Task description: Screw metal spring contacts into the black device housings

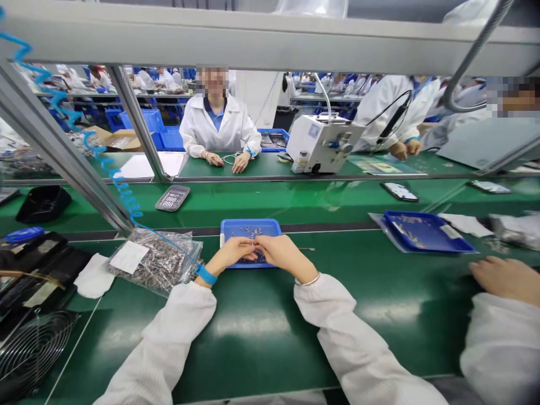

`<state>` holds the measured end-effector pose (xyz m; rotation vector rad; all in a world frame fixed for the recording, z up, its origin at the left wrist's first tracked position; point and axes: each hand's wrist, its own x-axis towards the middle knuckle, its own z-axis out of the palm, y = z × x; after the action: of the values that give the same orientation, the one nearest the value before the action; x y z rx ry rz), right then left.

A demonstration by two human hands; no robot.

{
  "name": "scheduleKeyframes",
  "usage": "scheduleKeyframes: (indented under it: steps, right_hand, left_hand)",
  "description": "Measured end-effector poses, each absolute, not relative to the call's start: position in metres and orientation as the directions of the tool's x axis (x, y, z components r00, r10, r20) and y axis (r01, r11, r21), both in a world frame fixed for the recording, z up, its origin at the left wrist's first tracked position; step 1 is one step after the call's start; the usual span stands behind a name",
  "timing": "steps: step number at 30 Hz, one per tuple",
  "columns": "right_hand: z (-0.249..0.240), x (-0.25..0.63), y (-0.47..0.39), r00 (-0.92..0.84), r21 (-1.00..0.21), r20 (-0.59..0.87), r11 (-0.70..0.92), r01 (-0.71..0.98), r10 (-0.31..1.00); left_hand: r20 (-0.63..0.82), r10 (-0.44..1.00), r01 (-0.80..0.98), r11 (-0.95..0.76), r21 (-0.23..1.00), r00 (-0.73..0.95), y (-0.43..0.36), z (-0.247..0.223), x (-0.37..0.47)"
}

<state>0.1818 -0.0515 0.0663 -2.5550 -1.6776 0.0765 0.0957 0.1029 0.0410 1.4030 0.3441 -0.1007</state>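
Over a small blue tray (250,224) on the green bench, my left hand (235,250) and my right hand (278,253) meet at the fingertips. Both are closed in a pinch around a tiny pale part that is too small to name. Little metal-looking pieces (253,231) lie scattered in the tray, partly hidden beneath my fingers. A blue wrist strap (206,275) circles my left wrist, and a coiled blue cord (122,188) runs up from it. Just right of the tray lies a thin metal rod (306,248).
Left of the tray sits a clear bag of metal parts (162,264); a fan guard (34,354) is nearer. Another blue tray (430,232) stands right, near a co-worker's hand (508,278). Beyond the conveyor (261,197), a co-worker (219,121) sits beside a white machine (323,143).
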Motion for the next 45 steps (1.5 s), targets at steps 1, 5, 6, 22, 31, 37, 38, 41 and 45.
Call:
scheduleKeyframes:
  steps: [1, 5, 6, 22, 31, 37, 38, 41, 45]
  right_hand:
    - [0.068, 0.181, -0.052, 0.397, -0.1, 0.009, -0.394, 0.914, 0.918]
    - [0.073, 0.178, -0.053, 0.39, -0.122, 0.032, -0.383, 0.916, 0.92]
    - [0.074, 0.178, -0.053, 0.392, -0.128, 0.04, -0.385, 0.914, 0.919]
    - [0.074, 0.176, -0.054, 0.476, -0.492, 0.057, -0.391, 0.778, 0.878]
    - [0.075, 0.182, -0.054, 0.436, -0.516, 0.03, -0.359, 0.778, 0.9]
    - [0.077, 0.178, -0.05, 0.469, -0.378, 0.059, -0.415, 0.828, 0.881]
    - [0.077, 0.177, -0.05, 0.471, -0.354, 0.067, -0.42, 0.836, 0.88]
    - [0.074, 0.179, -0.048, 0.46, -0.298, 0.087, -0.417, 0.859, 0.884]
    - [0.068, 0.182, -0.048, 0.427, -0.266, 0.115, -0.386, 0.883, 0.897]
  left_hand:
    - [-0.307, 0.116, 0.282, 0.191, 0.94, 0.945, 0.104, 0.044, 0.095]
    - [-0.334, 0.109, 0.298, 0.26, 0.919, 0.936, 0.102, 0.052, 0.093]
    - [-0.335, 0.118, 0.294, 0.275, 0.915, 0.935, 0.102, 0.053, 0.093]
    - [-0.095, 0.284, 0.041, 0.191, 0.981, 0.954, 0.091, 0.046, 0.09]
    - [-0.001, 0.27, -0.011, 0.041, 0.999, 0.963, 0.094, 0.048, 0.084]
    - [-0.049, 0.255, 0.037, 0.052, 0.998, 0.966, 0.093, 0.047, 0.087]
    - [-0.075, 0.234, 0.062, 0.063, 0.996, 0.969, 0.093, 0.047, 0.088]
    - [-0.173, 0.131, 0.159, 0.109, 0.981, 0.976, 0.096, 0.051, 0.088]
    - [-0.275, -0.024, 0.274, 0.185, 0.944, 0.961, 0.104, 0.061, 0.085]
